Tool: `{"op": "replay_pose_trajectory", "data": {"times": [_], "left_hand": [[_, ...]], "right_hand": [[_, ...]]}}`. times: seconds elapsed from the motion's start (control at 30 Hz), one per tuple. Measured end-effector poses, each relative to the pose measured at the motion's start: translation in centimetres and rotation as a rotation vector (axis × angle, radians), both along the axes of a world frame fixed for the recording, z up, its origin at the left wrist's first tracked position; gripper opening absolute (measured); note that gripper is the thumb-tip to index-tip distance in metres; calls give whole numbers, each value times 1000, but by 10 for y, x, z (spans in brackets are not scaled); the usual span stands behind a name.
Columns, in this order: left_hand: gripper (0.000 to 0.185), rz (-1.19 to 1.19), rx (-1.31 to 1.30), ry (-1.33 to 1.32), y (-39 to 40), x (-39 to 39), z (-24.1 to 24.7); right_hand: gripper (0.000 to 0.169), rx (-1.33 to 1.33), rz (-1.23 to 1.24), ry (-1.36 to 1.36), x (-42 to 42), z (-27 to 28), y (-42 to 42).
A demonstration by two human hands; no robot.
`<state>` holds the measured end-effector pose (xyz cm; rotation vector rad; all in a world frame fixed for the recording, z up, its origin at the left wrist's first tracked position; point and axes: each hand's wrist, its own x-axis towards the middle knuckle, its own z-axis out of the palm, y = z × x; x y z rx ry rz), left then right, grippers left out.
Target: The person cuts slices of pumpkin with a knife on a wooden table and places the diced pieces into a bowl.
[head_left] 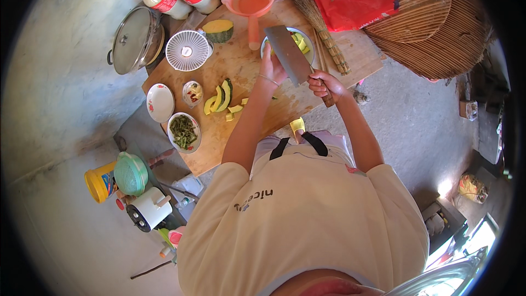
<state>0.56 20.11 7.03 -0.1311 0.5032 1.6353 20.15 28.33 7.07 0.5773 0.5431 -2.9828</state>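
Observation:
My right hand (327, 86) grips the wooden handle of a cleaver (289, 55). Its broad blade is tilted over a bowl (312, 49) and covers part of it. Cut squash pieces (302, 43) lie in that bowl. My left hand (273, 68) is beside the blade's left edge, near the bowl's rim. The blade hides some of its fingers, so whether it holds anything is unclear. On the wooden table (283, 113), left of my left forearm, are green-skinned squash slices (222, 96) and small squash chunks (235, 109).
A squash piece (218, 31), a white slatted round item (188, 50), a salmon-coloured ladle (253, 28) and a straw brush (324, 28) share the table. Along the left edge are a plate (160, 102) and a bowl of chopped greens (183, 132). A lidded pot (133, 41) stands beyond.

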Motion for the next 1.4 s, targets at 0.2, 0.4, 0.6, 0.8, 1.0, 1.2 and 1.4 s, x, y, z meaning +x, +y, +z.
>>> {"op": "replay_pose_trajectory", "data": {"times": [0.2,0.4,0.6,0.8,1.0,1.2,1.4], "left_hand": [[61,60,19,88,3,1,-1],[56,34,44,94,1,4,1],[55,21,71,126,-2,5,6],[58,108,-131,113,-6,7,4],[62,-71,-189,16,-11,-3,1],[52,-242,47,4,-15,-20,-28],[43,-154,-83,-52,-16,-35,-30]], "right_hand": [[19,42,1,4,-4,0,-3],[22,91,10,-19,-6,1,-3],[12,93,21,-45,-3,-2,0],[19,155,22,-72,-1,2,3],[20,187,20,-106,4,4,9],[24,246,9,-180,6,10,9],[21,239,-137,-203,33,-3,21]]}}
